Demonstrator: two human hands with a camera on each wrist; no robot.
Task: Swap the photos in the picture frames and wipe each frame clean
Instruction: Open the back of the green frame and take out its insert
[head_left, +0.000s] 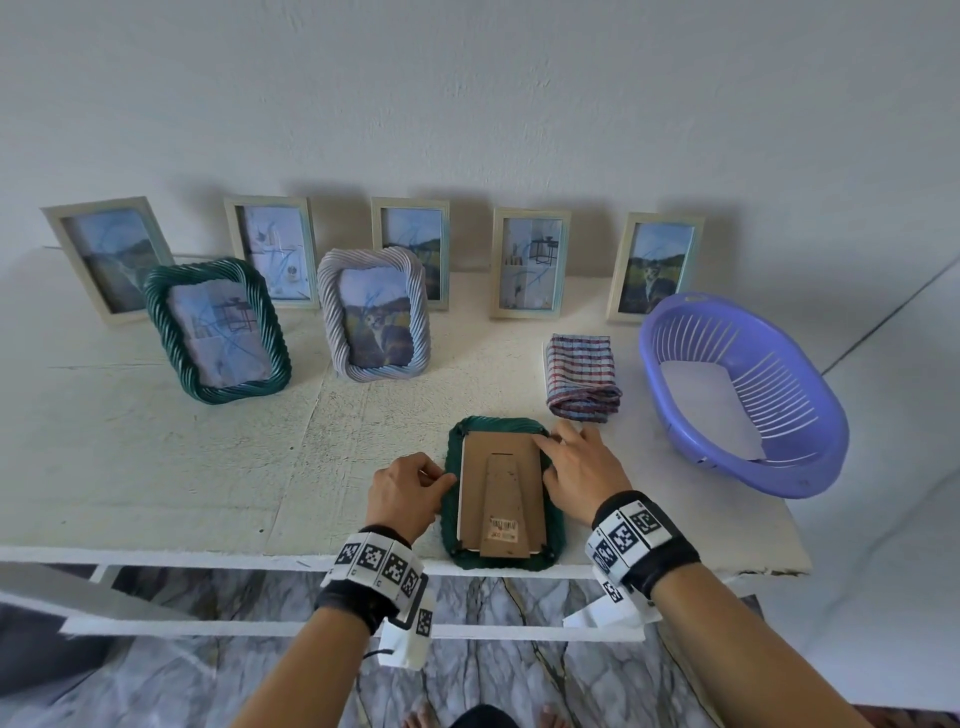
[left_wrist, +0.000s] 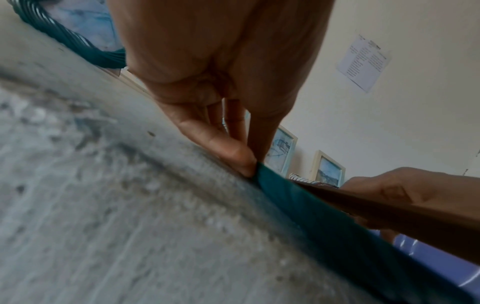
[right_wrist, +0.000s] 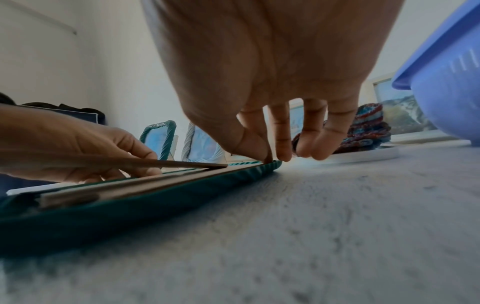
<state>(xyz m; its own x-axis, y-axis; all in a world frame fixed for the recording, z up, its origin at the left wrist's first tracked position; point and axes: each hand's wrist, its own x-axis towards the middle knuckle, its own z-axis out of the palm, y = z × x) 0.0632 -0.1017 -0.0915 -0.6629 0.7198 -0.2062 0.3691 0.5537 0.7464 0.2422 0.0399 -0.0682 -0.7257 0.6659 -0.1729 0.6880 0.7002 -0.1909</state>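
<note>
A dark green twisted frame (head_left: 500, 563) lies face down at the table's front edge, its brown backing board (head_left: 498, 467) and stand facing up. My left hand (head_left: 441, 475) pinches the frame's left rim between thumb and forefinger; the left wrist view shows that pinch (left_wrist: 253, 164) on the green edge (left_wrist: 311, 205). My right hand (head_left: 545, 441) is at the far right corner of the backing. In the right wrist view its thumb and forefinger tips (right_wrist: 269, 157) meet on the green frame (right_wrist: 130, 209) there. What they nip is too small to tell. A folded checked cloth (head_left: 582, 376) lies just beyond.
A second green frame (head_left: 218, 330) and a pale lilac twisted frame (head_left: 373, 314) stand mid-table. Several pale flat frames lean along the wall. A purple basket (head_left: 808, 475) holding a white sheet (head_left: 711, 410) sits at the right end. Bare tabletop (head_left: 156, 467) lies to my left.
</note>
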